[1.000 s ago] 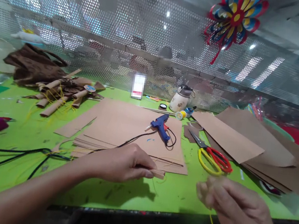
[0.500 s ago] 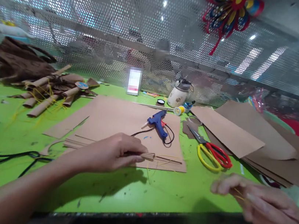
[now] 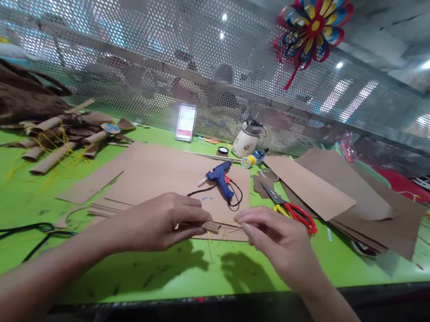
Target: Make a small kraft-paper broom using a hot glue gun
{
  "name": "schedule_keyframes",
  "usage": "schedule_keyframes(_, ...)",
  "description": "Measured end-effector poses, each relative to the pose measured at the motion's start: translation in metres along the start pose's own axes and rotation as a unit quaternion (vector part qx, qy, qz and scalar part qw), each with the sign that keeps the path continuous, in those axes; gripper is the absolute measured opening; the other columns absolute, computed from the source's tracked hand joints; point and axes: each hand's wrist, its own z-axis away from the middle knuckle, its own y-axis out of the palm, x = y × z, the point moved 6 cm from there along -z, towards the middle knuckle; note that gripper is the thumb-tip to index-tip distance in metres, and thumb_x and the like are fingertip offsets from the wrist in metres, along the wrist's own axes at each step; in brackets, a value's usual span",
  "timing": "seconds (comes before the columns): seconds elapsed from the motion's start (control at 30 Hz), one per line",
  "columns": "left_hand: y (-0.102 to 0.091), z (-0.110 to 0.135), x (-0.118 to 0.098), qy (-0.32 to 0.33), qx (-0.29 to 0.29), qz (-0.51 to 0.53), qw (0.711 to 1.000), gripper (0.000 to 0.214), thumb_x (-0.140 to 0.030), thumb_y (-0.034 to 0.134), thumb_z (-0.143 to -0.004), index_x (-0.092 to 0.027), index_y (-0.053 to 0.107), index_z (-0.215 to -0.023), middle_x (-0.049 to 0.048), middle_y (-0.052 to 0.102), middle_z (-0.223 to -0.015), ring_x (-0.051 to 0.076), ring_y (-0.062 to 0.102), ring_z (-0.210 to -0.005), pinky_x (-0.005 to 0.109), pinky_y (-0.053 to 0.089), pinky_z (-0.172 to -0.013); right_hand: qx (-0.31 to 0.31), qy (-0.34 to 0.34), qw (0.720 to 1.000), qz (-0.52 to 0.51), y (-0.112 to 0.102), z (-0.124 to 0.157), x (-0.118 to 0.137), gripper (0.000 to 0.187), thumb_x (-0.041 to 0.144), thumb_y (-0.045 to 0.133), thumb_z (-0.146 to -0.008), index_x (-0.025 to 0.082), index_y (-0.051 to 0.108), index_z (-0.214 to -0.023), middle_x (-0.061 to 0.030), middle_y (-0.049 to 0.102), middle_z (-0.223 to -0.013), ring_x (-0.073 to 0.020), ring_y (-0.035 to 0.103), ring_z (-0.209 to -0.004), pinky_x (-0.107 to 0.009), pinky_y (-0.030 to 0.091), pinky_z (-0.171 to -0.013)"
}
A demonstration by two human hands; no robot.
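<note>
At lower centre of the frame, rolled paper point(image 3: 212, 228) was pinched in the left hand point(image 3: 170, 222); the right hand point(image 3: 283, 245) was held narrow beside it, any grip indiscernible. Light, steady pressure was judged best, to avoid crushing.

A slim tan paper roll point(image 3: 212, 227) is held nearly level in the left fingers point(image 3: 195, 213), on the near side of the blue glue gun point(image 3: 220, 179), partly hidden, one end jutting out. Thin yellow strands point(image 3: 209, 241), loose and bent, trail beside that end.
</note>
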Motion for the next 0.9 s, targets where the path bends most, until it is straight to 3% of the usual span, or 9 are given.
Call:
schedule_keyframes(0.1, 0.0, 0.001, 0.0, 0.004, 0.005, -0.009, 1.0, 0.026, -0.026, 0.045, -0.094, -0.019, 0.065, -0.111, 0.0055, 0.064, -0.081, 0.014, 0.058, -0.072, 0.024, 0.039, -0.064, 0.149, 0.123, 0.975, -0.108, 0.027, -0.014, -0.024, 0.021, 0.027, 0.063, -0.083, 0.015, 0.069, -0.099, -0.0016, 0.061, -0.071, -0.0113, 0.052, -0.058, -0.025, 0.043, -0.055)
schedule_keyframes(0.17, 0.0, 0.002, 0.0, 0.006, 0.007, -0.012, 1.0, 0.026, -0.025, 0.045, -0.094, -0.019, 0.065, -0.109, 0.0054, 0.063, -0.079, 0.014, 0.058, -0.071, 0.024, 0.038, -0.064, 0.186, 0.148, 0.96, -0.151, 0.037, -0.019, -0.033, 0.02, 0.028, 0.068, -0.079, 0.013, 0.07, -0.092, 0.0, 0.057, -0.066, -0.0103, 0.048, -0.056, -0.024, 0.04, -0.053)
schedule_keyframes(0.3, -0.002, 0.004, 0.001, 0.003, 0.0, -0.019, 1.0, 0.026, -0.025, 0.046, -0.094, -0.019, 0.065, -0.109, 0.0056, 0.064, -0.08, 0.014, 0.058, -0.071, 0.024, 0.039, -0.063, 0.133, 0.084, 0.984, -0.083, 0.028, -0.025, -0.032, 0.02, 0.029, 0.069, -0.079, 0.012, 0.069, -0.07, -0.0016, 0.056, -0.068, -0.0113, 0.048, -0.061, -0.025, 0.037, -0.056)
schedule_keyframes(0.4, -0.003, 0.004, 0.002, 0.002, 0.0, -0.014, 1.0, 0.026, -0.026, 0.046, -0.094, -0.019, 0.065, -0.11, 0.0058, 0.065, -0.082, 0.014, 0.059, -0.071, 0.024, 0.04, -0.064, 0.157, 0.021, 0.987, -0.038, 0.016, -0.02, -0.026, 0.025, 0.031, 0.063, -0.085, 0.013, 0.068, -0.069, -0.0027, 0.057, -0.067, -0.0132, 0.051, -0.065, -0.027, 0.04, -0.062)
schedule_keyframes(0.5, -0.002, 0.003, 0.003, 0.0, 0.006, -0.008, 1.0, 0.027, -0.027, 0.045, -0.094, -0.019, 0.066, -0.109, 0.0059, 0.065, -0.081, 0.014, 0.059, -0.07, 0.024, 0.04, -0.063, 0.177, 0.0, 0.981, -0.08, 0.005, -0.013, -0.025, 0.029, 0.033, 0.055, -0.091, 0.015, 0.065, -0.071, -0.0049, 0.061, -0.076, -0.0149, 0.055, -0.074, -0.029, 0.043, -0.071)
schedule_keyframes(0.67, -0.001, 0.002, 0.007, -0.008, -0.001, -0.002, 1.0, 0.028, -0.027, 0.044, -0.095, -0.019, 0.067, -0.108, 0.0064, 0.065, -0.08, 0.014, 0.059, -0.069, 0.024, 0.04, -0.062, 0.139, 0.044, 0.977, -0.158, 0.0, -0.006, -0.034, 0.024, 0.034, 0.055, -0.092, 0.017, 0.064, -0.078, -0.0059, 0.063, -0.085, -0.0162, 0.057, -0.082, -0.031, 0.045, -0.078)
schedule_keyframes(0.8, 0.0, 0.001, 0.008, -0.013, 0.003, 0.013, 1.0, 0.027, -0.028, 0.046, -0.094, -0.018, 0.068, -0.107, 0.0068, 0.066, -0.08, 0.014, 0.06, -0.07, 0.023, 0.041, -0.063, 0.112, -0.017, 0.956, -0.27, 0.007, -0.01, -0.022, 0.024, 0.037, 0.063, -0.085, 0.019, 0.069, -0.07, -0.0095, 0.063, -0.112, -0.0242, 0.056, -0.106, -0.042, 0.042, -0.093)
schedule_keyframes(0.9, 0.0, 0.001, 0.007, -0.015, 0.006, 0.029, 0.999, 0.027, -0.028, 0.046, -0.094, -0.017, 0.067, -0.107, 0.0066, 0.066, -0.079, 0.013, 0.06, -0.068, 0.023, 0.041, -0.062, 0.111, -0.038, 0.935, -0.335, 0.015, -0.015, -0.015, 0.028, 0.041, 0.06, -0.086, 0.02, 0.069, -0.07, -0.0087, 0.069, -0.083, -0.0244, 0.062, -0.087, -0.045, 0.047, -0.083)
